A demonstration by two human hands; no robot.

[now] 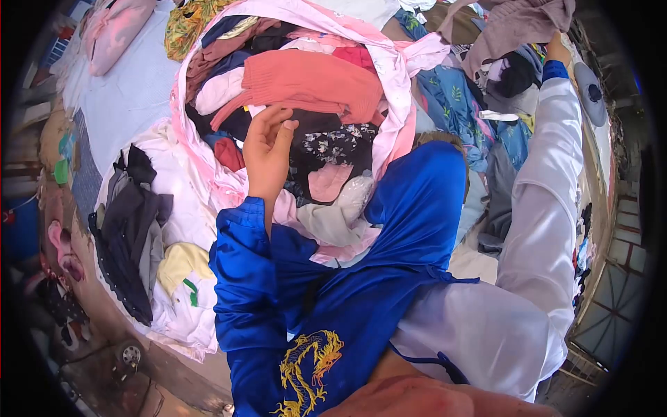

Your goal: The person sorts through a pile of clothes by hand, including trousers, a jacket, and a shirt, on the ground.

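My left hand (267,149), in a shiny blue sleeve (240,278), hovers palm-up with loosely bent fingers over a heap of clothes. It holds nothing. The heap lies in a pink and white sheet (392,76), with a salmon knit top (313,80) uppermost. My right arm, in a white satin sleeve (549,187), reaches far up to the right. There my right hand (556,50) grips a mauve-grey garment (514,24), which hides most of the fingers. A blue garment with a gold dragon (309,368) covers my front.
Dark grey clothes (128,229) and a pale yellow piece (182,267) lie on white cloth at the left. A blue floral fabric (455,97) lies right of the heap. A pink pillow (114,28) is at the top left. Brick wall and ground edge the right side.
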